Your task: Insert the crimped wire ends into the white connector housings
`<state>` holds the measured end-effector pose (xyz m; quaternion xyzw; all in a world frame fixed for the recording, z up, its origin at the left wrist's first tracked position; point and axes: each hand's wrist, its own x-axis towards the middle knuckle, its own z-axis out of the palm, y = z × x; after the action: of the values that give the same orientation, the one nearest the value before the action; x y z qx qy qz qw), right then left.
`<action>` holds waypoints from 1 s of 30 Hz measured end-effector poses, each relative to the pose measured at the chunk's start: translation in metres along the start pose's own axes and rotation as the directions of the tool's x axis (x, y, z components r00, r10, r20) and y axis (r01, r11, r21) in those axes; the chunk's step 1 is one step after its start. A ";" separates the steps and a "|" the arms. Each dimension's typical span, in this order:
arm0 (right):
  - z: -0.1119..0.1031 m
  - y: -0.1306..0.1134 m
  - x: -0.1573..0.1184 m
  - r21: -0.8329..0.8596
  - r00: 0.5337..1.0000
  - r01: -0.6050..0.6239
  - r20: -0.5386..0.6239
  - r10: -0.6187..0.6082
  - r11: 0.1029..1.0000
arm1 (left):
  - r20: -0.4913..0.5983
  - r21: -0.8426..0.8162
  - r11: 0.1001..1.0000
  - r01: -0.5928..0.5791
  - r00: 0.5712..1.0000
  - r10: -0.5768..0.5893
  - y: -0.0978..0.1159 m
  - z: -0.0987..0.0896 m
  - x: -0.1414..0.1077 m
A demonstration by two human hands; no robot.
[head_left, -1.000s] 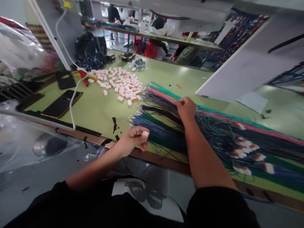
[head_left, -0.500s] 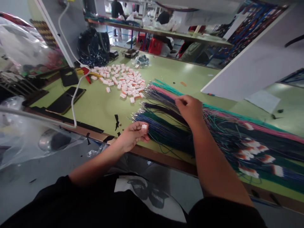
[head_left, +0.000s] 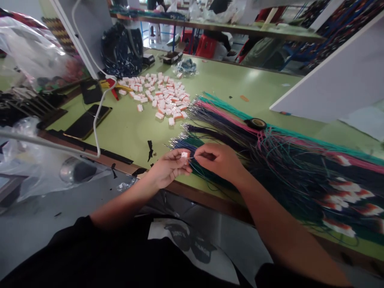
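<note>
My left hand point(head_left: 171, 169) pinches a small white and orange connector point(head_left: 185, 155) near the table's front edge. Just right of it, my right hand point(head_left: 217, 162) is closed on a thin wire point(head_left: 192, 158) whose end is at the connector; whether it is inside cannot be told. Behind and beside my hands lie bundles of wires, with pink wires point(head_left: 216, 111) and teal wires point(head_left: 223, 106) at the back. A pile of loose connectors point(head_left: 168, 96) lies beyond my hands. Wired connectors point(head_left: 340, 195) rest on the bundles at the right.
A black phone point(head_left: 87, 122), red and yellow pliers point(head_left: 113, 89) and a white cable point(head_left: 96, 132) are at the left. A roll of black tape point(head_left: 255, 123) sits on the wires. A white panel point(head_left: 333, 80) stands at the right. People sit in the background.
My right hand has moved left and toward me from the pink wires to the connector, now with a thin wire. The tape roll has come into sight. The view has shifted slightly.
</note>
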<state>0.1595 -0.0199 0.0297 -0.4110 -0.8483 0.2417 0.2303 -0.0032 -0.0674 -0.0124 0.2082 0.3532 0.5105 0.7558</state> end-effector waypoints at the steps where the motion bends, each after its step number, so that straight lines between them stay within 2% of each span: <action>1: 0.000 0.000 0.000 -0.027 1.000 -0.022 -0.019 0.022 0.999 | 0.000 -0.002 1.000 0.000 1.000 0.000 0.000 0.000 0.000; 6: 0.003 -0.006 -0.002 -0.166 0.994 -0.075 -0.087 0.061 0.983 | -0.015 -0.015 1.000 0.007 1.000 -0.007 0.001 0.001 0.000; 12: 0.009 -0.006 -0.003 -0.276 0.983 0.013 -0.173 -0.063 0.961 | -0.005 -0.019 1.000 -0.002 1.000 0.002 0.001 0.001 -0.001; 16: 0.012 -0.004 -0.004 -0.247 0.980 0.054 -0.174 -0.099 0.967 | -0.002 -0.020 1.000 -0.002 1.000 0.002 0.001 0.000 -0.001; 24: 0.015 -0.005 -0.004 -0.103 0.994 -0.006 -0.112 -0.006 0.995 | 0.010 0.016 0.995 -0.101 0.995 0.100 -0.005 -0.002 -0.001; 30: 0.025 -0.001 -0.005 -0.108 0.996 -0.001 -0.089 -0.009 0.994 | 0.047 0.072 0.993 -0.097 0.994 0.093 -0.007 -0.005 0.000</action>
<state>0.1467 -0.0299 0.0103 -0.4315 -0.8499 0.1763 0.2457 -0.0027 -0.0702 -0.0201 0.2638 0.3449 0.5278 0.7300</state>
